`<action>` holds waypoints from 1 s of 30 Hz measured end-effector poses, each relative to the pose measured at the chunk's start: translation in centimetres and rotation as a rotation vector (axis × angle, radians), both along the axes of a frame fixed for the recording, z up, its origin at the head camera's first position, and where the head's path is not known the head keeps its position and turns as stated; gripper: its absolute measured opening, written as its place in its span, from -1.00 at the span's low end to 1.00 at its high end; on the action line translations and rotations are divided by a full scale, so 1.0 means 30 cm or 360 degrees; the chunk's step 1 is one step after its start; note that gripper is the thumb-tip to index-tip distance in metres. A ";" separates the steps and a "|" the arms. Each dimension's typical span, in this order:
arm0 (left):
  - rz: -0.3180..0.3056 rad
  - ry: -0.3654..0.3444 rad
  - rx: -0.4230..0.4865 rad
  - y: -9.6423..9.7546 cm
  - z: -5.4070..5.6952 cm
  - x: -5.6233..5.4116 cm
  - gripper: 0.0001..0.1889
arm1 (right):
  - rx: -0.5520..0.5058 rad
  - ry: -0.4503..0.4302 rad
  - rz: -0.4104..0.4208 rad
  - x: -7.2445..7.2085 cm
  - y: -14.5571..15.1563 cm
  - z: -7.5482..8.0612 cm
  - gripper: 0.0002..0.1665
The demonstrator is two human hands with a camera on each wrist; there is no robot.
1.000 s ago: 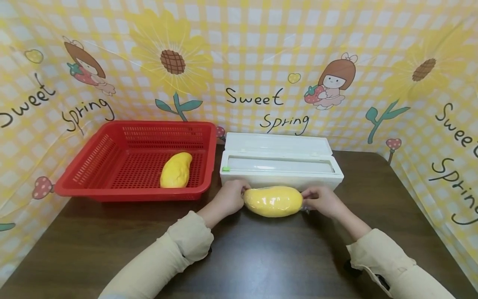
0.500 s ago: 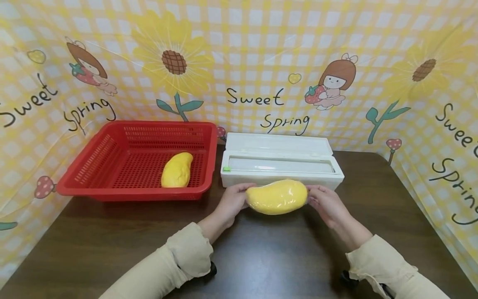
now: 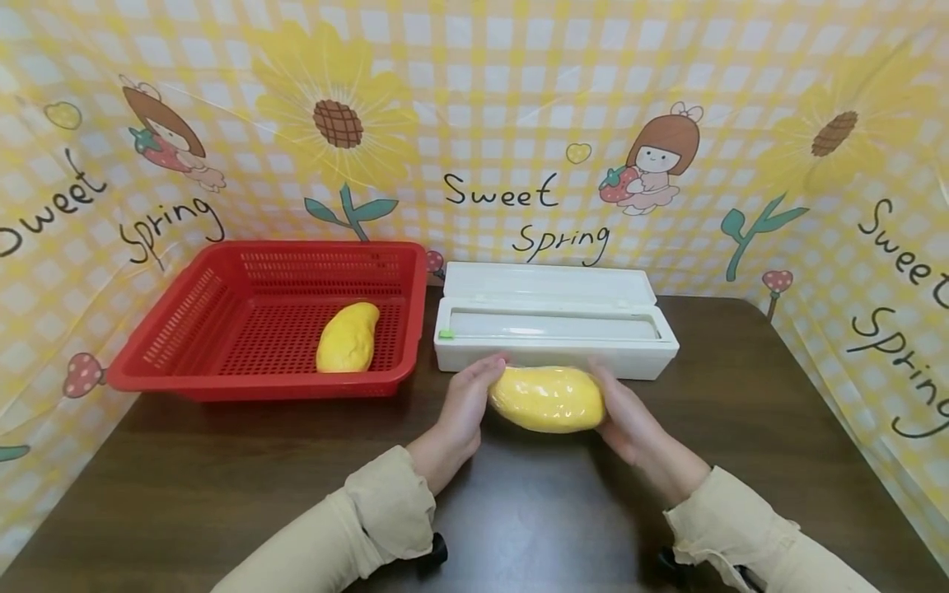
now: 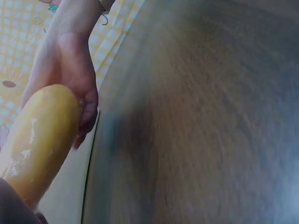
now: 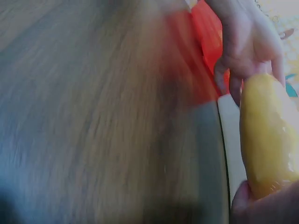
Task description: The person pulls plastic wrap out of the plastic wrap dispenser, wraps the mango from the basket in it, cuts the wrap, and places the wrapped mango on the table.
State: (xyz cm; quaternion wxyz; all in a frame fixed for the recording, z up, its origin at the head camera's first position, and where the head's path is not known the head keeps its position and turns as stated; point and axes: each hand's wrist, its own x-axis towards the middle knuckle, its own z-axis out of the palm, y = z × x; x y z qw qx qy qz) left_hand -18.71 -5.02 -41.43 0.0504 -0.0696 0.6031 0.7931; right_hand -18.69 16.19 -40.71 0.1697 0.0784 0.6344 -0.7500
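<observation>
A yellow mango (image 3: 549,399) in shiny clear film lies level between the two hands, above the dark table. My left hand (image 3: 464,403) grips its left end, thumb along the top edge. At the opposite end, my right hand (image 3: 630,416) holds the mango, its fingers partly hidden behind the fruit. In the left wrist view the wrapped mango (image 4: 44,135) runs from the near left hand to the right hand (image 4: 72,70). The right wrist view shows the mango (image 5: 268,135) with the left hand (image 5: 247,51) at its far end.
Just behind the hands stands a white cling film box (image 3: 556,354), lid raised, with a film roll (image 3: 549,324) inside and a green slider (image 3: 446,334). On the left a red basket (image 3: 259,384) contains another yellow mango (image 3: 347,338). A patterned cloth (image 3: 497,99) hangs behind the table.
Both hands have shifted from pinching the film at the mango's ends to gripping the fruit itself. The mango rose slightly, then came down a little and turned. The basket and box stay put.
</observation>
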 end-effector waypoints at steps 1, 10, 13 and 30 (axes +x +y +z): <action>0.0008 0.0011 0.0002 0.003 -0.001 0.000 -0.60 | 0.0012 0.0000 -0.0010 -0.001 -0.008 -0.003 -0.43; -0.0149 -0.0133 0.0077 -0.008 0.002 0.000 -0.50 | 0.0056 -0.0043 -0.0085 -0.003 -0.034 0.010 -0.49; -0.0225 -0.0249 0.0134 -0.006 0.011 0.001 -0.45 | 0.0085 -0.0022 -0.0069 0.002 -0.041 0.021 -0.49; -0.0032 -0.0324 0.0323 0.017 0.026 0.012 -0.56 | 0.0075 -0.0114 -0.0220 0.010 -0.061 0.045 -0.61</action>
